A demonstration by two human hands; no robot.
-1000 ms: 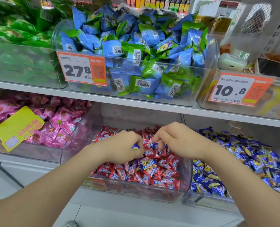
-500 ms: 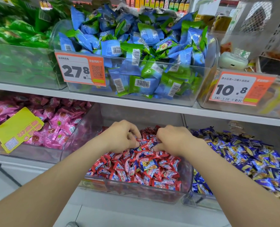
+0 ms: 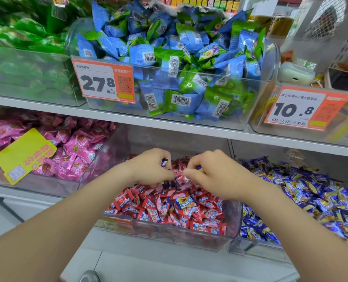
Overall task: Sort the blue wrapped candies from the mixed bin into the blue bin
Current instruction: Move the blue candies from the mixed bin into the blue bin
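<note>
Red wrapped candies (image 3: 163,212) with pink and white print fill the clear mixed bin (image 3: 189,238); one blue wrapped candy (image 3: 186,202) with a yellow patch lies among them. A blue-and-yellow wrapper (image 3: 164,162) shows in the left hand (image 3: 150,169), and a blue-and-yellow sliver (image 3: 200,168) peeps from under the curled fingers of the right hand (image 3: 216,176). The clear blue bin (image 3: 250,249) holds violet-blue candies (image 3: 311,200) flecked with yellow. Pink candies (image 3: 77,147) lie to the left, with a yellow tag (image 3: 24,153) printed in pink. Above the white shelf (image 3: 128,120), blue and green packets (image 3: 179,58) carry white barcode patches, beside plain green packets (image 3: 16,33). Two price tags (image 3: 104,82) are orange and white with black digits.
</note>
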